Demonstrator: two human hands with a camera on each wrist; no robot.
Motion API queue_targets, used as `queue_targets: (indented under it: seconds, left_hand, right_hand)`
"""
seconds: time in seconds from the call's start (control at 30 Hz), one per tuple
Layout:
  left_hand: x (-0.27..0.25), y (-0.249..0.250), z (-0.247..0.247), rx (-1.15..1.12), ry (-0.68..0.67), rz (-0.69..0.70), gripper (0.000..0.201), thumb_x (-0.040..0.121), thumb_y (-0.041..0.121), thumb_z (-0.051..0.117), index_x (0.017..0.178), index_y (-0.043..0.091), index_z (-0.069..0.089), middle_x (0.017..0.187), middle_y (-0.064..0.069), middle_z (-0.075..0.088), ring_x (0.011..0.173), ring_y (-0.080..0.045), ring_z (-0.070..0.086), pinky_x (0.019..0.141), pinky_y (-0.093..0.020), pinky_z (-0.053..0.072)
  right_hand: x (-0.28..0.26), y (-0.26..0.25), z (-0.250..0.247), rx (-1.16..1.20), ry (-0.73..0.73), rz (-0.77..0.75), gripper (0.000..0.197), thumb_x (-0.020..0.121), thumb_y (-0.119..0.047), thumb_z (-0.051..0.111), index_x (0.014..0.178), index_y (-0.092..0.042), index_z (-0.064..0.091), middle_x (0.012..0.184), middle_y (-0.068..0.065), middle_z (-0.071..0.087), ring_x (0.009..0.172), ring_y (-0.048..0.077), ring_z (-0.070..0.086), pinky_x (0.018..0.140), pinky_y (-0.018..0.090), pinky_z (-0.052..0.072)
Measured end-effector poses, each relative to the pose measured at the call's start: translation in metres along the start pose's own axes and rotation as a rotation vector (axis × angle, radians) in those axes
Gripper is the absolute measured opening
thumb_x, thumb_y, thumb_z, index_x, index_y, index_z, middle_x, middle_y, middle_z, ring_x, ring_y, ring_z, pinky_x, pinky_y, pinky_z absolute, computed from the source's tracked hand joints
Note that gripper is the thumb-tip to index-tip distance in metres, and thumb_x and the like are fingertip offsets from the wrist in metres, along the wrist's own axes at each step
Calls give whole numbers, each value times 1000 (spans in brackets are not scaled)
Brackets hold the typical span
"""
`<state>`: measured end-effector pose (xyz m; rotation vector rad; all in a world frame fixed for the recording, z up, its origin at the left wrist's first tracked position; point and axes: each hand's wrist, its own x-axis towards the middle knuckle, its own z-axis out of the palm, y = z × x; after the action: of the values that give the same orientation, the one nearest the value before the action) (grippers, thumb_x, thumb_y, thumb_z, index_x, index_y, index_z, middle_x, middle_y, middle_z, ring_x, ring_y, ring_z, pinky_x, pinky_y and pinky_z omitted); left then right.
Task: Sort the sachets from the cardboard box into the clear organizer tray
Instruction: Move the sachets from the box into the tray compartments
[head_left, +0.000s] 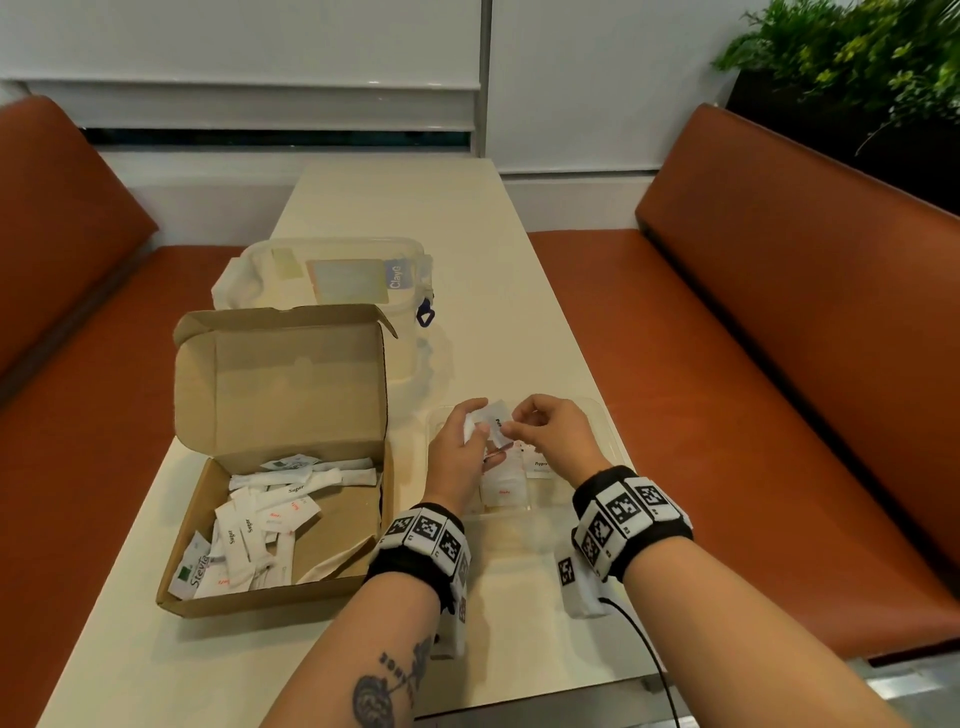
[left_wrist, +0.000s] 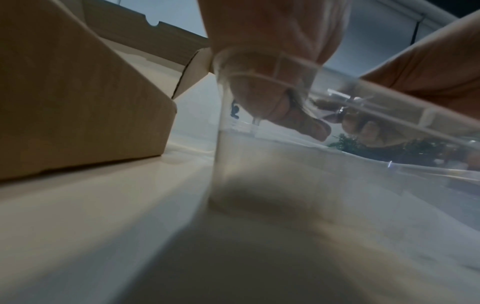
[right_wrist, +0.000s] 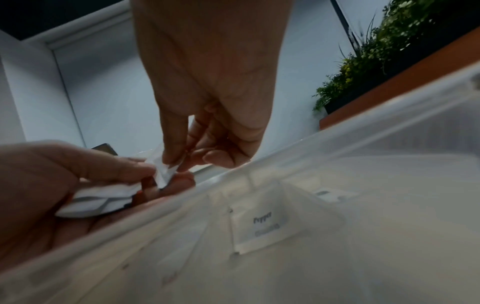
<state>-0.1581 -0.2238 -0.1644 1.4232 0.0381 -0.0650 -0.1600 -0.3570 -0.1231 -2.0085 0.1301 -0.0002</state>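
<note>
Over the clear organizer tray (head_left: 613, 441) | our left hand (head_left: 460, 457) clutches a bunch of sachets (right_wrist: 96, 199) | our right hand (head_left: 550, 431) pinches one sachet (right_wrist: 166, 172).

A café or diner booth: orange benches (head_left: 779, 322) flank a narrow cream table (head_left: 415, 208), planter (head_left: 857, 78) beyond the fingers.

Soft indoor light; wrist views blurry, dim.

Brown cardboard box (head_left: 280, 395) holds white sachets (head_left: 270, 514) printed black, red and green. The bench (head_left: 395, 208) is cream, the seats (head_left: 779, 322) rust-orange. Black wristbands (head_left: 626, 519) carry black-and-white square codes. Clear organizer tray (head_left: 605, 415).
</note>
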Motion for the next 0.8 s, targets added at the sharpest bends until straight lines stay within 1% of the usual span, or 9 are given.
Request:
queue_targets:
  seconds: [0.07, 0.13, 0.17, 0.27, 0.33, 0.5, 0.57, 0.7, 0.8]
  left_hand:
    - [0, 1, 0, -19, 17, -15, 27, 99, 10, 43, 115, 27, 56, 107, -8, 64, 88, -19, 70, 67, -22, 56]
    - [0, 1, 0, -39, 23, -18, 26, 100, 12, 43, 118, 27, 54, 107, -3, 65, 87, -15, 71, 67, -21, 56]
    - [0, 1, 0, -44, 24, -19, 26, 100, 12, 42, 118, 27, 54, 107, -3, 65, 87, -15, 72, 67, -20, 56]
    - [0, 1, 0, -46, 26, -16, 27, 101, 10, 41, 119, 25, 53, 107, -4, 65, 86, -14, 71, 67, -19, 56]
    - [-1, 1, 1, -42, 26, -16, 28, 101, 8, 40, 119, 25, 53, 106, -5, 65, 86, -14, 71, 67, -19, 56]
    - [-1, 1, 1, -33, 31, -18, 28, 100, 8, 40, 117, 25, 54, 104, -3, 66, 84, -13, 72, 67, -19, 56]
    - [-1, 0, 1, -33, 34, -21, 28, 100, 8, 41, 115, 26, 55, 103, -4, 66, 84, -13, 72, 65, -18, 55]
    - [-1, 0, 1, -34, 36, -25, 28, 100, 8, 41, 113, 27, 56, 103, -5, 67, 84, -15, 72, 62, -18, 54]
    - [-1, 0, 1, -30, 37, -21, 28, 100, 8, 41, 111, 29, 56, 102, -5, 67, 85, -16, 72, 62, -18, 54]
  right_hand:
    - [1, 2, -9, -74, 45, -8, 11, 78, -14, 74, 74, -15, 64, 68, -2, 62, 59, 5, 51, 57, 12, 39]
    - [2, 5, -20, -207, 82, -9, 5, 81, -14, 71, 77, -11, 70, 69, -3, 64, 59, 4, 52, 55, 8, 39]
    - [2, 7, -26, -287, 88, -5, 8, 84, -14, 67, 79, -9, 71, 71, -1, 66, 58, 5, 51, 55, 10, 41]
    - [3, 13, -35, -516, 30, 17, 16, 89, -13, 59, 81, -8, 72, 85, 4, 70, 63, 10, 53, 66, 26, 49]
    - [4, 16, -35, -612, -53, 25, 17, 90, -15, 60, 81, -10, 73, 88, 5, 72, 66, 12, 57, 69, 27, 49]
    - [3, 17, -28, -727, -236, -34, 16, 90, -15, 59, 95, -9, 73, 94, 4, 70, 88, 18, 63, 72, 19, 39]
    - [3, 19, -27, -761, -246, -70, 17, 90, -14, 58, 97, -10, 73, 95, 4, 65, 94, 19, 60, 74, 20, 38]
    - [3, 27, -25, -808, -229, -104, 18, 91, -16, 58, 100, -11, 73, 105, 8, 60, 98, 22, 57, 79, 26, 43]
    - [0, 31, -23, -824, -233, -124, 19, 92, -18, 57, 103, -12, 72, 104, 8, 58, 96, 22, 57, 76, 25, 41]
